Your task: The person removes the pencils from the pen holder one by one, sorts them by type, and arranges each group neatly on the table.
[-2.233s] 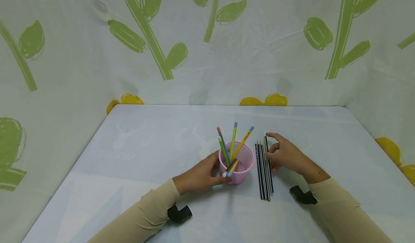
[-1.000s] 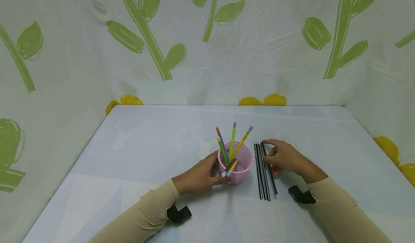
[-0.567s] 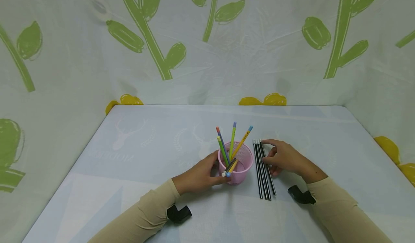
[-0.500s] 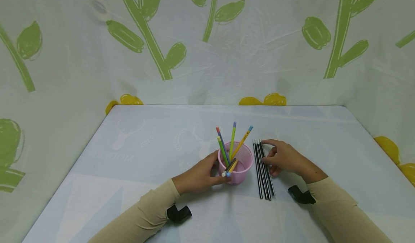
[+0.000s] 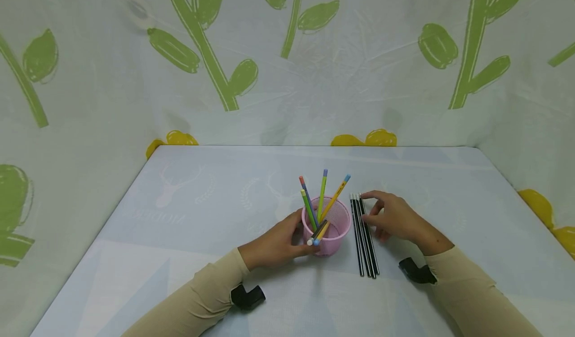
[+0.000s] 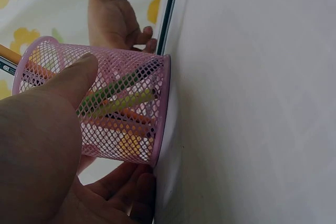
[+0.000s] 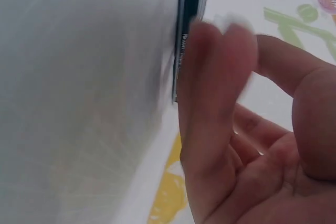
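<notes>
My left hand (image 5: 279, 242) holds a pink mesh pencil cup (image 5: 330, 247) upright on the table, thumb on the near side and fingers round its left; the left wrist view shows the thumb across the mesh (image 6: 121, 135). Several colored pencils (image 5: 336, 197) lean in the cup, in green, yellow, blue and dark. Right of the cup, several dark striped pencils (image 5: 365, 242) lie side by side, nearly parallel. My right hand (image 5: 395, 217) is at their right edge, index finger by the far ends and thumb against the side. In the right wrist view the fingers (image 7: 210, 114) partly hide the pencils.
The pale patterned table (image 5: 215, 187) carries the cup and the pencil row. A cloth wall (image 5: 359, 77) with green leaf prints rises behind and at both sides. Black wrist-worn pieces (image 5: 248, 297) jut from under both sleeves.
The rightmost dark pencil was set apart and slanted; it has moved left and straightened against the others under my right hand. The right hand shifted slightly left. Left hand and cup stay put.
</notes>
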`<state>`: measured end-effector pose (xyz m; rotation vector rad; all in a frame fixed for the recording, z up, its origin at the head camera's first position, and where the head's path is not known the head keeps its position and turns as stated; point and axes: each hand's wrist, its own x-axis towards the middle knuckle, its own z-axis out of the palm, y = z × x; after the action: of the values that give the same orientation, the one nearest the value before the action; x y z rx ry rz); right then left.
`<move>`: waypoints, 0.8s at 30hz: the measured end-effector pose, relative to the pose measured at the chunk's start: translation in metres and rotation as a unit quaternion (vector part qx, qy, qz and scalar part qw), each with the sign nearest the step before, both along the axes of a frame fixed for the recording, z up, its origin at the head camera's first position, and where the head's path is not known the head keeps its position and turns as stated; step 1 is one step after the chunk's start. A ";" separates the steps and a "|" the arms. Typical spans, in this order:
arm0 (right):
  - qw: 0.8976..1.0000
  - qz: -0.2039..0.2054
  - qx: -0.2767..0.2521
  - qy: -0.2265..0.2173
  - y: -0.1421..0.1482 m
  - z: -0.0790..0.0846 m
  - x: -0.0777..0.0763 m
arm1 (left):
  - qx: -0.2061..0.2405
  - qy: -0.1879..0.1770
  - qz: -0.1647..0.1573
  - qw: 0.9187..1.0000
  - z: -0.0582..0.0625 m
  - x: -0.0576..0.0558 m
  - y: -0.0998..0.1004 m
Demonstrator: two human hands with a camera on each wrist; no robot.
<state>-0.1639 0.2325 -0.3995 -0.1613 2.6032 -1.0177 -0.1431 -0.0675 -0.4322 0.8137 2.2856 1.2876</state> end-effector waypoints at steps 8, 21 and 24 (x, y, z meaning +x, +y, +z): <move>0.996 -0.007 -0.012 0.089 -0.011 0.014 0.007 | 0.002 -0.001 0.001 1.000 0.000 0.001 -0.001; 0.969 0.041 -0.087 0.230 -0.036 0.038 0.037 | 0.003 -0.003 0.001 1.000 0.001 0.001 0.000; 0.954 0.085 -0.111 0.265 -0.043 0.044 0.041 | 0.001 0.001 0.002 1.000 0.002 0.001 0.000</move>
<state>-0.1231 0.1896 -0.3559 -0.8001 2.8504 -1.3509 -0.1423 -0.0676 -0.4306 0.8123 2.2895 1.2918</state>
